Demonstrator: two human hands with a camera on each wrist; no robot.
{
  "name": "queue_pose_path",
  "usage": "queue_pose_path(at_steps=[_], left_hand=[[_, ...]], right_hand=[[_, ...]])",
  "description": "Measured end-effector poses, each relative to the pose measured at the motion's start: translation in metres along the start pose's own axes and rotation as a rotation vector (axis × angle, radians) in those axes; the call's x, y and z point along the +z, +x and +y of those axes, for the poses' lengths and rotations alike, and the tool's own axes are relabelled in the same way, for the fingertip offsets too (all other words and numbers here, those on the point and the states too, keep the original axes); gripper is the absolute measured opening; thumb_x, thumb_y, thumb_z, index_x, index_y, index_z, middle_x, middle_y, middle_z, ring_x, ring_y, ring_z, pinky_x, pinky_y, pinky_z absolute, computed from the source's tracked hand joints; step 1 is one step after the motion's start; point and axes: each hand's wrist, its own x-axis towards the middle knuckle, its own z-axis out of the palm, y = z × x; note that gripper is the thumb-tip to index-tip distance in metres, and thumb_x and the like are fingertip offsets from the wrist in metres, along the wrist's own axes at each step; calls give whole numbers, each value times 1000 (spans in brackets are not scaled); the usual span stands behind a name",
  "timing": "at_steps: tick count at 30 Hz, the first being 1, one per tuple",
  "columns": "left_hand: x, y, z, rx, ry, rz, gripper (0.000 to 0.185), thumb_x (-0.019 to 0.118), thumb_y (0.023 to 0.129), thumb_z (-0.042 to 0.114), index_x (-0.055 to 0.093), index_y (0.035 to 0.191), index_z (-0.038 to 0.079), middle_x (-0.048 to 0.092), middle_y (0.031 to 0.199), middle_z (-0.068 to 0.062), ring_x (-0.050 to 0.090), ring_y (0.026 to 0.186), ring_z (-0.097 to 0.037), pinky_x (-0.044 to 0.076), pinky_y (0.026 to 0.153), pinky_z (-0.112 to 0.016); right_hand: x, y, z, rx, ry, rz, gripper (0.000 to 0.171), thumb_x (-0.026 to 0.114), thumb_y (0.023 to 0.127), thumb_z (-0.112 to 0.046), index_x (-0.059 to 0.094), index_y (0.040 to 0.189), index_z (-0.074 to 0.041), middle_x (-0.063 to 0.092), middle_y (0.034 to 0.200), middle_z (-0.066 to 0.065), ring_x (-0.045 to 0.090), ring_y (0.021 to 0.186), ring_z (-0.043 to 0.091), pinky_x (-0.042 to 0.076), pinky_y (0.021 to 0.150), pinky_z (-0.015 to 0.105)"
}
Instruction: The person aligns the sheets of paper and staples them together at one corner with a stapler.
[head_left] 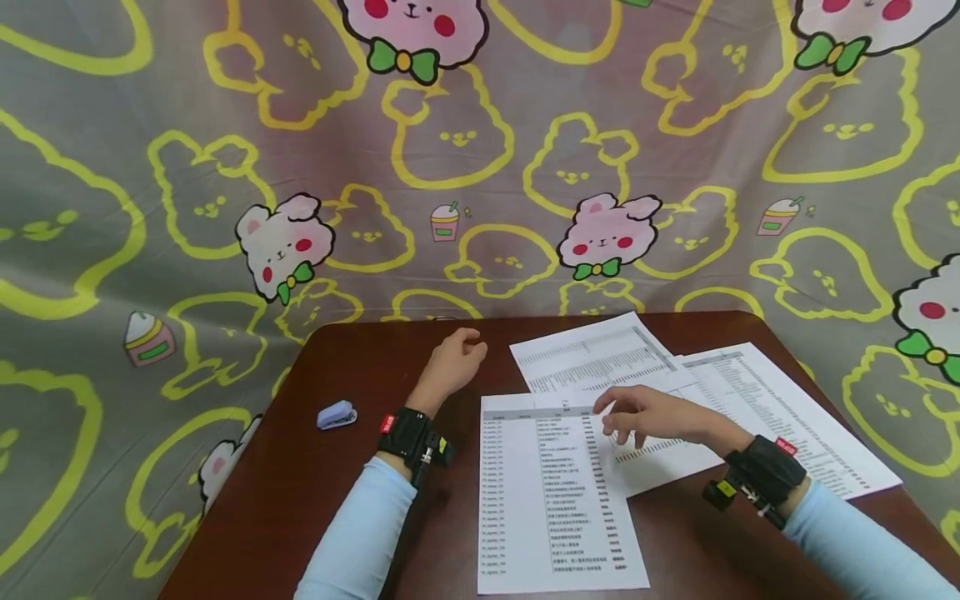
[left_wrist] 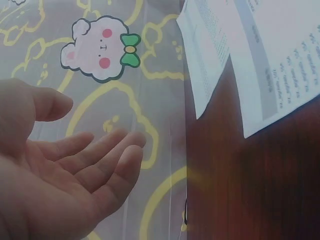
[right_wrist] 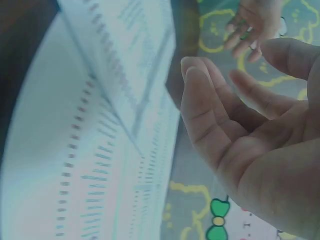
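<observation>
Three printed sheets (head_left: 558,492) lay on the bench (head_left: 300,492), right hand (head_left: 648,414) hovering just over them with fingers loosely spread, holding nothing, left hand (head_left: 453,362) relaxed and unladen, stapler (head_left: 336,414) near its wrist.

Matt paper sheets (head_left: 558,492) lie on a smooth, glossy wooden table (head_left: 315,500).

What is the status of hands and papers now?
Left hand open, empty. Right hand open, above the papers. Stapler lies apart, left.
</observation>
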Motion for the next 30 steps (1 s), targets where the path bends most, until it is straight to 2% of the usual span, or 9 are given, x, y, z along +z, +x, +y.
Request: queue_pose_path(at_steps=[5, 11, 18, 21, 25, 30], left_hand=[[0, 1, 5, 5, -15, -14, 49, 50, 100, 37, 47, 143, 14, 62, 134, -13, 60, 121, -31, 47, 99, -49], [8, 8, 10, 1, -27, -36, 48, 50, 101, 34, 47, 144, 13, 61, 134, -13, 61, 121, -30, 48, 99, -46], [15, 12, 7, -21, -35, -36, 48, 52, 100, 32, 48, 143, 11, 61, 134, -14, 60, 121, -30, 48, 100, -46], [14, 14, 5, -40, -12, -34, 47, 52, 99, 31, 49, 142, 11, 62, 133, -13, 61, 120, -29, 48, 99, -45], [15, 24, 4, -29, 50, -2, 43, 53, 98, 30, 55, 136, 10, 66, 128, -11, 63, 116, -27, 49, 97, -43], [23, 36, 0, -41, 83, -6, 40, 53, 96, 29, 57, 132, 10, 66, 125, -10, 63, 112, -27, 49, 94, -43]], right_hand=[[-11, 2, -10, 3, -6, 36, 34, 60, 97, -28, 56, 125, -9, 69, 102, 15, 66, 85, 33, 57, 68, 37], [-23, 8, -6, 5, 30, 58, 38, 61, 96, -33, 57, 125, -8, 70, 99, 10, 68, 83, 30, 57, 69, 36], [-37, 12, 0, 18, 56, 111, 30, 58, 98, -31, 63, 115, -6, 70, 100, 20, 68, 84, 38, 56, 68, 35], [-43, 14, 4, 51, 47, 151, 31, 59, 98, -33, 65, 113, -6, 71, 99, 21, 69, 81, 35, 56, 67, 35], [-51, 17, 13, 97, 36, 211, 33, 58, 99, -31, 64, 116, -3, 71, 96, 19, 68, 77, 30, 55, 64, 34], [-59, 22, 26, 132, 82, 231, 34, 54, 101, -27, 61, 119, 0, 69, 99, 23, 68, 80, 34, 54, 63, 33]])
